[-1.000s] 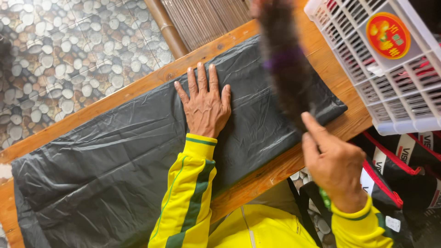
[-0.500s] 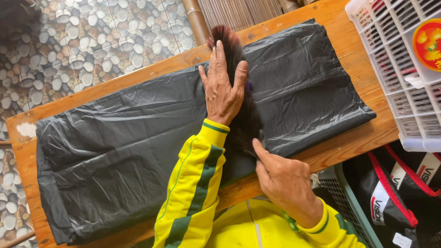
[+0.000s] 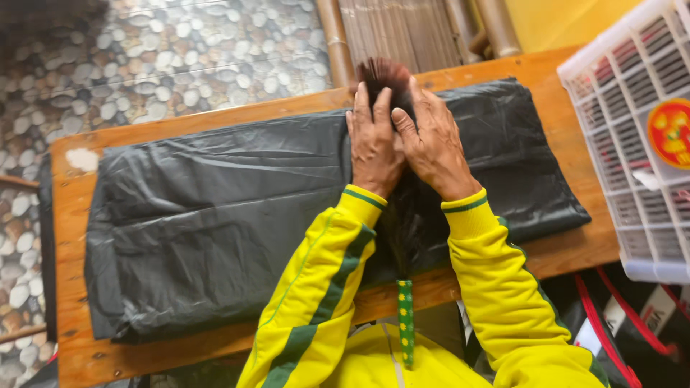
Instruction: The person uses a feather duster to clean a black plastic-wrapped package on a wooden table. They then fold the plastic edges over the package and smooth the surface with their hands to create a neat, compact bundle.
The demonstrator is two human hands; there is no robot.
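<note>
Both hands are pressing flat, fingers together and stretched out, on a dark hair bundle (image 3: pixel 388 75) lying across the black plastic sheet (image 3: pixel 215 215) on the wooden desk (image 3: pixel 72 215). The left hand (image 3: pixel 374 144) and right hand (image 3: pixel 431 144) are lying side by side, touching, gripping nothing. The bundle's far end is fanning out past the fingertips; its near end is running between the yellow sleeves (image 3: pixel 496 287). A white basket (image 3: pixel 632 165) is sitting at the desk's right end.

left hand (image 3: pixel 374 147), right hand (image 3: pixel 431 144), flat, side by side
</note>
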